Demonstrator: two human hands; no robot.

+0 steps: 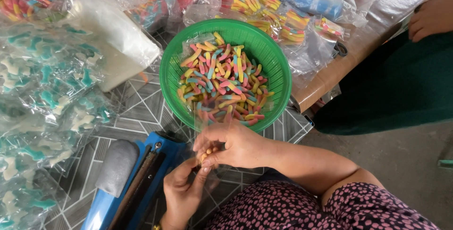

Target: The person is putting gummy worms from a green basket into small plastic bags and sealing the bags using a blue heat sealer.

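My left hand [181, 190] and my right hand [231, 142] meet just in front of a green mesh basket [271, 50]. Between them they hold a small clear plastic bag [204, 121] with a few sugared gummy worms [205, 155] at my fingertips. The bag's open top reaches up over the basket's near rim. The basket holds a heap of many-coloured gummy worms [224, 83]. Left of my left hand lies a blue heat sealer [134, 178] with a grey padded handle.
Clear packs of blue-and-white gummies [42, 102] pile up on the left. Filled packs of worms [283, 22] lie behind the basket on a table. Another person's hand [432, 17] rests at the top right over a dark green cloth [396, 83].
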